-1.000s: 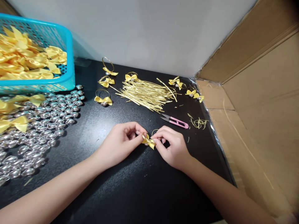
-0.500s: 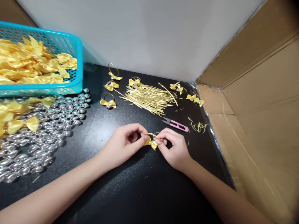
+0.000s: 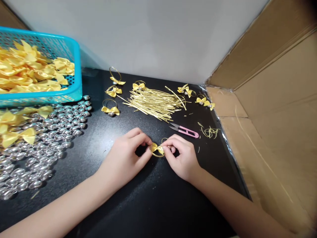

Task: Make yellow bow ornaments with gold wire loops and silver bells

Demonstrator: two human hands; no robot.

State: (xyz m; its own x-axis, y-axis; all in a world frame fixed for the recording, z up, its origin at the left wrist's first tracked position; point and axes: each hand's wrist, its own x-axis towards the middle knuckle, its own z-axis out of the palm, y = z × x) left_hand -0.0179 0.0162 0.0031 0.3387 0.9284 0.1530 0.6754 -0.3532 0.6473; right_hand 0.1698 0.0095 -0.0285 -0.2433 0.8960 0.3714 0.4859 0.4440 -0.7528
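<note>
Between my two hands is a yellow ribbon bow [image 3: 158, 149] with a gold wire loop, held just above the black tabletop. My left hand [image 3: 131, 150] pinches the bow's left side between thumb and fingertips. On the other side, my right hand [image 3: 182, 155] pinches its right side, and those fingertips cover part of the ribbon. The wire loop curves below the bow, and a thin strand of wire [image 3: 164, 140] shows above it. Pink thread snips [image 3: 185, 130] lie with blades apart, just beyond my right hand.
A heap of gold wire ties [image 3: 153, 102] lies at the back, with finished bow loops [image 3: 110, 110] around it. Wire scraps [image 3: 210, 132] sit at right. Silver beads [image 3: 49, 142] spread on the left below a blue basket [image 3: 78, 66] of bows. Cardboard [image 3: 277, 82] walls the right.
The wire loop has swung from above the bow to below it. Both hands keep their pinch on the bow. The whole view has shifted slightly.
</note>
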